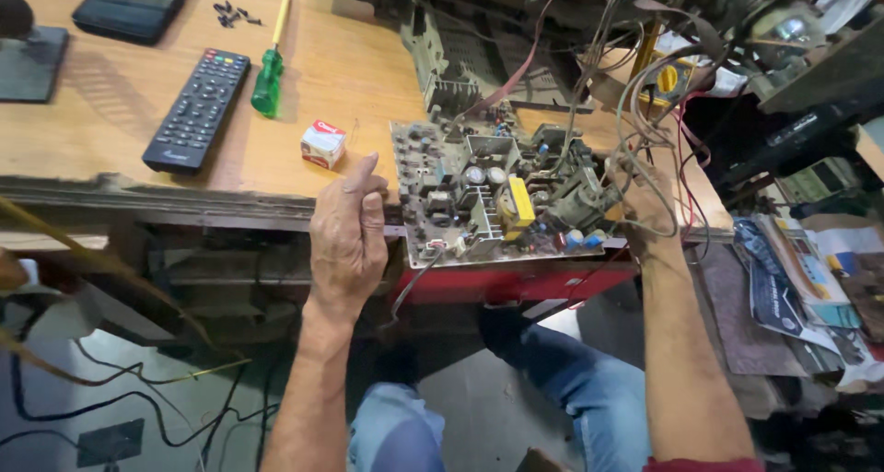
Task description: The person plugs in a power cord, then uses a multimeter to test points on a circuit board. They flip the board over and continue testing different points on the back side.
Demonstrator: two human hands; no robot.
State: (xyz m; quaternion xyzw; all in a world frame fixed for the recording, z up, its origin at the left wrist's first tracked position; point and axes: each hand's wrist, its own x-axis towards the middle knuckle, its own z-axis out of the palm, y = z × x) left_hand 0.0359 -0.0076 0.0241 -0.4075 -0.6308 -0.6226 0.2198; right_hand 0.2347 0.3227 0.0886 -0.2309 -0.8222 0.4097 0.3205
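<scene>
A dusty circuit board (488, 196) crowded with capacitors, heat sinks and a yellow transformer lies at the front edge of the wooden workbench (120, 150), overhanging it. My left hand (348, 233) grips the board's left edge with curled fingers. My right hand (649, 214) holds the board's right side, partly hidden among a bundle of wires (626, 104) that runs up to an opened chassis (737, 21) at the back right.
On the bench lie a black remote control (197, 110), a green-handled screwdriver (270, 78), a small red-and-white box (323, 144), several loose screws (234, 14) and a dark flat device (135, 4). Papers (801, 279) are piled at right. Cables trail on the floor at left.
</scene>
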